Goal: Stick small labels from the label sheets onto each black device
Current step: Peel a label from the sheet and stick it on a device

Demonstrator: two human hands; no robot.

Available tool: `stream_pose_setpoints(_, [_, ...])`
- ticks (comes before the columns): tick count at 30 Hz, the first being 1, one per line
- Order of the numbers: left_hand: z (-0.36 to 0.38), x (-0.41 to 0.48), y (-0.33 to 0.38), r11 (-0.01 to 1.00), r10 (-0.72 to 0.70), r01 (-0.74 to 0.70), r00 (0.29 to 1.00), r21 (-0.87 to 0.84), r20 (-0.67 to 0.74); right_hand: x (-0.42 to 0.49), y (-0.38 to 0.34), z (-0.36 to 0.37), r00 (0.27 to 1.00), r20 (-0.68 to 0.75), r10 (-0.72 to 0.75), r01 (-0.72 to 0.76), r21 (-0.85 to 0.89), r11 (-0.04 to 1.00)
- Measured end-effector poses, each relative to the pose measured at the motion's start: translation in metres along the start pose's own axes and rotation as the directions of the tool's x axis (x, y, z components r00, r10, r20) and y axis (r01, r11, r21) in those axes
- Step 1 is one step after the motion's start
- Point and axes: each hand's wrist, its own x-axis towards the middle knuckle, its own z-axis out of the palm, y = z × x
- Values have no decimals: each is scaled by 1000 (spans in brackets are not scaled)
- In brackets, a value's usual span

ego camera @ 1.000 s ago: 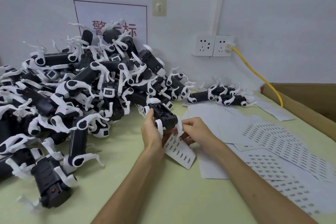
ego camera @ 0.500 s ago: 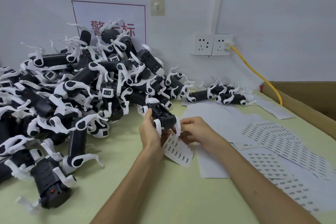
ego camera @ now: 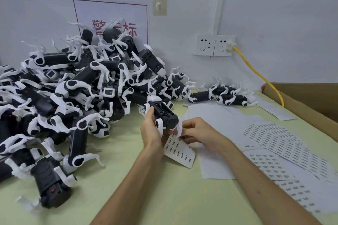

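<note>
Device [ego camera: 162,113], rigid black plastic, is gripped by its body in the left hand [ego camera: 151,131] over the bench [ego camera: 128,179]. The right hand [ego camera: 198,132] pinches the flimsy label sheet [ego camera: 181,151] just beneath. Its thin white legs [ego camera: 159,124] look breakable, so the body seems the safer hold.

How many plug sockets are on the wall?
2. The left socket is free. The right socket, touching beside it, has the yellow cable plugged in. The device pile could hide more.

A pale green table [ego camera: 118,162] carries a heap of black devices [ego camera: 87,76]. Right of the heap, label sheets [ego camera: 274,139] lie spread flat.
</note>
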Motion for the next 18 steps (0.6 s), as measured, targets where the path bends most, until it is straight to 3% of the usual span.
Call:
stream_pose_setpoints(6, [6,-3,-9,999,23,-23,1000,35,1,-4,-4,8,1000,-16,-4,3,-66,998])
stream_pose_setpoints(12, [1,2,-2,999,-37,37,998,3,46,-5,-3,-4,991,130,-40,38,23,999])
stream_pose_setpoints(16, [-2,4,3,995,-69,74,995,-65,70,-3,-2,4,989,-46,-138,136,-55,989])
stream_pose_setpoints(18, [-3,5,4,993,-72,78,995,-89,62,1,-1,7,948,-193,-251,219,-174,960])
